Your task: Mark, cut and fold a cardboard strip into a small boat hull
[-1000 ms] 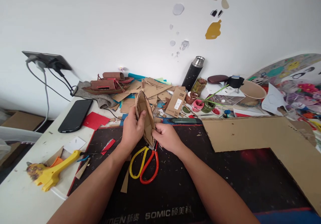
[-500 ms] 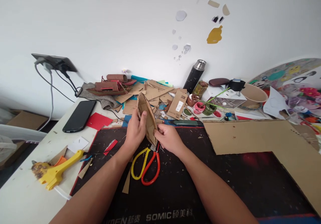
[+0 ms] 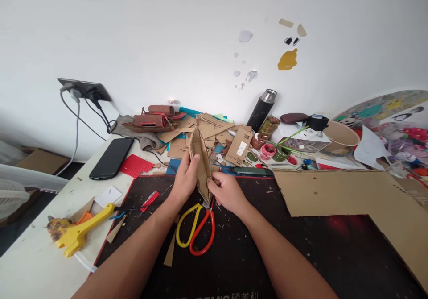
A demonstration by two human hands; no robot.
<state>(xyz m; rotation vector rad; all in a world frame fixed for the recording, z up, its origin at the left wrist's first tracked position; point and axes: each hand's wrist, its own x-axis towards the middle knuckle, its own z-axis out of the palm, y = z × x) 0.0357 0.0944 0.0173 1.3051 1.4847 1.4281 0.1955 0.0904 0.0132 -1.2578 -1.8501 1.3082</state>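
Note:
A narrow boat-shaped cardboard piece, hollow with raised sides and a pointed far end, is held up over the dark mat. My left hand grips its left side, the thumb lying over the rim. On the right side near the lower end, my right hand pinches the edge between thumb and fingers. Just below lie scissors with one yellow and one red handle; their blades are hidden under the piece and my right hand.
Cardboard scraps and two small boat models lie at the back. Paint jars and a black flask stand right of them. A yellow glue gun and phone are left; a large cardboard sheet lies right.
The view has tilted up slightly, so everything appears lower. The cardboard piece has turned a little and looks narrower; both hands keep hold of it.

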